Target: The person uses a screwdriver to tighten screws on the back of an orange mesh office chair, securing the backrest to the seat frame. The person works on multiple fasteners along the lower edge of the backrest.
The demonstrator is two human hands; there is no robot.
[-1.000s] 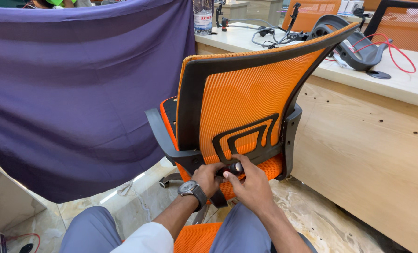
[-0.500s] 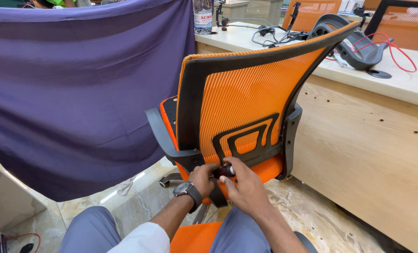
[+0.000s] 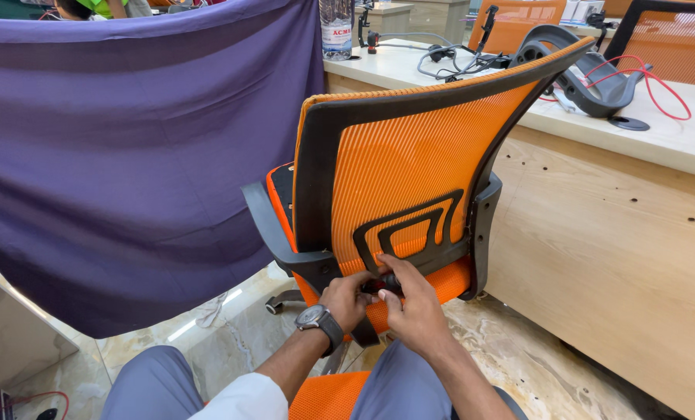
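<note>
An orange mesh office chair with a black frame stands in front of me, its back turned toward me. Both hands work at the base of the backrest, just under the black lumbar piece. My right hand wraps its fingers around a small black knob. My left hand, with a wristwatch on the wrist, touches the same knob from the left. The knob is mostly hidden by my fingers.
A purple cloth hangs at the left. A light wooden desk stands at the right, with cables, a bottle and a black chair part on top. More orange chairs stand behind it. My knees and another orange seat are below.
My right hand has turned on the knob, its fingers shifting up and over it; the shiny knob face seen a second ago is now covered. The chair has not moved.
</note>
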